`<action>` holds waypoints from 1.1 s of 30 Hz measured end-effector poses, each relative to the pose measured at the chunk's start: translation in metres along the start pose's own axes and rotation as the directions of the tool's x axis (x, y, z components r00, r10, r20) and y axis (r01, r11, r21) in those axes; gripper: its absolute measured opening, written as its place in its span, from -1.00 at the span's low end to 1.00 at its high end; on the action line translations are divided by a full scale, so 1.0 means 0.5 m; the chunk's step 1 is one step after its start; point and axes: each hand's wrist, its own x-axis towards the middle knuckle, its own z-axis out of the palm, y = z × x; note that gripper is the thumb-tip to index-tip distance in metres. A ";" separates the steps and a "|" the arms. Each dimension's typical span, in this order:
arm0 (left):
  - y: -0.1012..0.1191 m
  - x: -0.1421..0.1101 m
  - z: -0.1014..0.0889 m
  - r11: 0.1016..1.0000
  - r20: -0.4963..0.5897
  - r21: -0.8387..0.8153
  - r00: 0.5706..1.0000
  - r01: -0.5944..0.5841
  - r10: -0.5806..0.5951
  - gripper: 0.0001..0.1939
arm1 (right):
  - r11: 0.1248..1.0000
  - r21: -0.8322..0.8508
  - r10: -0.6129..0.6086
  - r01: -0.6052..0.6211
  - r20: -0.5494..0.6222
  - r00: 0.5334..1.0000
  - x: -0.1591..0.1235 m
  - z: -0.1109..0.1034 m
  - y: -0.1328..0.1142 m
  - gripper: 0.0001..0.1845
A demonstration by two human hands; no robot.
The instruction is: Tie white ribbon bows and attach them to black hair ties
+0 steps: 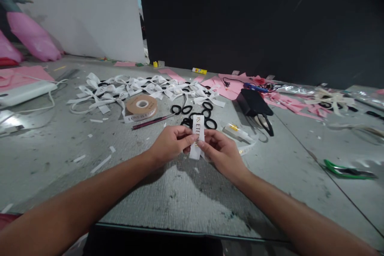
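Both left hand (170, 143) and right hand (224, 152) pinch the ribbon (198, 124), seemingly steadying it. Hair ties (207, 111) lie near, I guess for reach.

My left hand (171, 144) and right hand (223, 154), beyond table edge (192, 233): bare, fingers slim, nails short on left thumb (188, 141) and right thumb (207, 149). Left forearm (102, 192) and right forearm (279, 204), across table edge: bare, slender, tapering to narrow wrists. Below table edge, between my forearms: black patch (153, 245), too dark to tell whether clothing.
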 end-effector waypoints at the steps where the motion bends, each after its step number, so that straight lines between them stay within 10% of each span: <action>1: 0.001 0.000 0.000 1.000 -0.003 -0.004 1.000 0.003 -0.003 -0.84 | 1.000 -0.018 0.018 -0.018 -0.016 1.000 0.000 0.000 -0.001 -0.70; 33: -0.004 -0.005 0.000 0.996 -0.029 -0.004 0.995 0.091 -0.091 -0.74 | 0.995 -0.033 -0.096 0.097 0.004 0.995 -0.004 -0.001 0.007 -0.71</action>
